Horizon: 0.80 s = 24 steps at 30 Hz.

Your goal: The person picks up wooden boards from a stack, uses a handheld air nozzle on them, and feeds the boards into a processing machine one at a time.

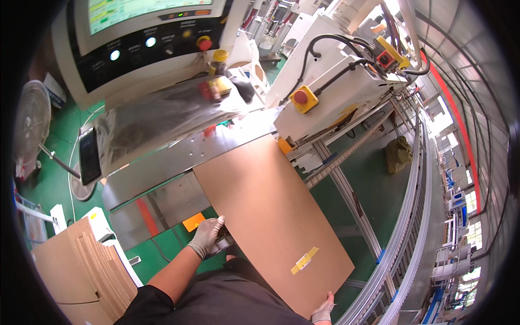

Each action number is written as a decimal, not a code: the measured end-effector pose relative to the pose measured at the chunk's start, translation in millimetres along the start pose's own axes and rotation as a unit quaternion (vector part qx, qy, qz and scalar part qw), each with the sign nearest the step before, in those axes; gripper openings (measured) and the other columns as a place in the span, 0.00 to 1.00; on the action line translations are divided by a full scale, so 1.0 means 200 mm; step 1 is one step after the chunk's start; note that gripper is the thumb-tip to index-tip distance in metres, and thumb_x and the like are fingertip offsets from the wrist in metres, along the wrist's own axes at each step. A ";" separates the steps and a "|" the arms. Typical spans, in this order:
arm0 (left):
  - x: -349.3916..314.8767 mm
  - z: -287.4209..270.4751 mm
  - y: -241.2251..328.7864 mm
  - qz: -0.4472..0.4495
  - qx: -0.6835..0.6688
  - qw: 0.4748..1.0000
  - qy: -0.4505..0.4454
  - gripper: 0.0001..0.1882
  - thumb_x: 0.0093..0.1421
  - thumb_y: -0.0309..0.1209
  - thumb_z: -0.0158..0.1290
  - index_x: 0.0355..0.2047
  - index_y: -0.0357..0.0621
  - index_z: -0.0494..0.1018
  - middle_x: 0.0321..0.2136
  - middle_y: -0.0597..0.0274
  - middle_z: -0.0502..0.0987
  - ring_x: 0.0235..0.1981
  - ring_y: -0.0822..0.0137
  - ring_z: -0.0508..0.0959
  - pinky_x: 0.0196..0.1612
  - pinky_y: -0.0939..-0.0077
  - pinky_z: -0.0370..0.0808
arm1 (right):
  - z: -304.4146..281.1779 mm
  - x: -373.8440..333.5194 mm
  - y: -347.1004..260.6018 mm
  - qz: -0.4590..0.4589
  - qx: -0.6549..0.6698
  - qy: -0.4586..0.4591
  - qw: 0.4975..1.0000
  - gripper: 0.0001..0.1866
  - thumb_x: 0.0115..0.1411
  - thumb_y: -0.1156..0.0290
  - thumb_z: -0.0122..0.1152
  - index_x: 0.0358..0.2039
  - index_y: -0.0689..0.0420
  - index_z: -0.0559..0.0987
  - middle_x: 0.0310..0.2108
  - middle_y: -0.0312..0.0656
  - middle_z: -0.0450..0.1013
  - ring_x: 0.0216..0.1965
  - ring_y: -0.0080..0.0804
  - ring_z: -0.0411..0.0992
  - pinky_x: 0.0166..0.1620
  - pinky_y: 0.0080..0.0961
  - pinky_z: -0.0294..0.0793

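A large flat brown cardboard sheet (271, 216) lies slanted across the steel machine bed (179, 157), its far end next to the white machine housing. A strip of yellow tape (304, 260) sits near its near end. My left hand (207, 236), in a grey glove, grips the sheet's left edge. My right hand (324, 311), also gloved, holds the near right corner at the bottom of the view.
A control panel with buttons and a screen (146, 38) stands at the back left. Yellow boxes with red stop buttons (301, 98) sit on the white housing. A stack of cardboard sheets (81, 271) stands lower left. A conveyor rail (411, 216) curves on the right. A fan (32, 124) is far left.
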<state>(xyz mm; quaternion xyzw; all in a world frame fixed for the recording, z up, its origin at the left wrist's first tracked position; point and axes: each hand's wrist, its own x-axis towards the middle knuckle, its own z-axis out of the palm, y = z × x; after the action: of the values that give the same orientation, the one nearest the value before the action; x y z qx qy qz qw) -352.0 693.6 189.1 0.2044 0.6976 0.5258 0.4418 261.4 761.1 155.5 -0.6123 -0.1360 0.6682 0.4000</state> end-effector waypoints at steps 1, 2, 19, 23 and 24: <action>0.03 0.07 0.05 -0.048 -0.089 0.995 -0.008 0.31 0.75 0.52 0.42 0.33 0.32 0.77 0.31 0.44 0.80 0.36 0.46 0.79 0.44 0.62 0.76 | 0.01 0.05 -0.05 -0.001 -0.001 0.007 1.000 0.34 0.66 0.40 0.47 0.61 0.52 0.75 0.59 0.41 0.74 0.60 0.47 0.69 0.63 0.49 0.67; 0.05 0.15 0.10 -0.098 -0.179 0.979 -0.013 0.31 0.75 0.52 0.43 0.32 0.32 0.77 0.31 0.44 0.80 0.35 0.45 0.79 0.43 0.62 0.76 | 0.00 0.09 -0.10 -0.003 -0.005 0.010 1.000 0.34 0.66 0.40 0.47 0.61 0.52 0.74 0.59 0.41 0.74 0.60 0.47 0.69 0.63 0.50 0.67; 0.72 0.80 0.35 0.013 -0.164 0.984 -0.073 0.25 0.75 0.49 0.43 0.48 0.39 0.79 0.45 0.55 0.83 0.50 0.59 0.81 0.58 0.64 0.74 | 0.60 0.62 -0.70 -0.277 -0.103 0.120 0.948 0.28 0.69 0.58 0.53 0.65 0.57 0.70 0.58 0.48 0.72 0.58 0.51 0.69 0.64 0.49 0.67; 0.54 0.76 0.33 0.029 0.073 0.996 -0.031 0.24 0.73 0.48 0.49 0.53 0.41 0.78 0.47 0.51 0.83 0.49 0.58 0.82 0.55 0.62 0.76 | 1.15 0.56 -0.67 -0.528 -0.588 0.001 0.613 0.28 0.68 0.59 0.56 0.63 0.63 0.72 0.63 0.53 0.69 0.65 0.55 0.65 0.69 0.56 0.57; 0.48 0.72 0.28 0.054 0.160 0.985 -0.029 0.23 0.71 0.46 0.48 0.53 0.40 0.78 0.47 0.47 0.82 0.50 0.51 0.81 0.55 0.60 0.76 | 1.31 0.52 -0.63 -0.572 -0.625 -0.073 0.526 0.28 0.67 0.59 0.57 0.63 0.64 0.72 0.64 0.54 0.68 0.68 0.56 0.62 0.71 0.57 0.53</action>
<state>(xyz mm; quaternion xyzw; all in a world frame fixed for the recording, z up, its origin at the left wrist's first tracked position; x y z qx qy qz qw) -292.7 865.2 192.8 0.3251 0.7472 0.4246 0.3947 72.1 995.0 221.7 -0.4453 -0.8689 0.0825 0.2000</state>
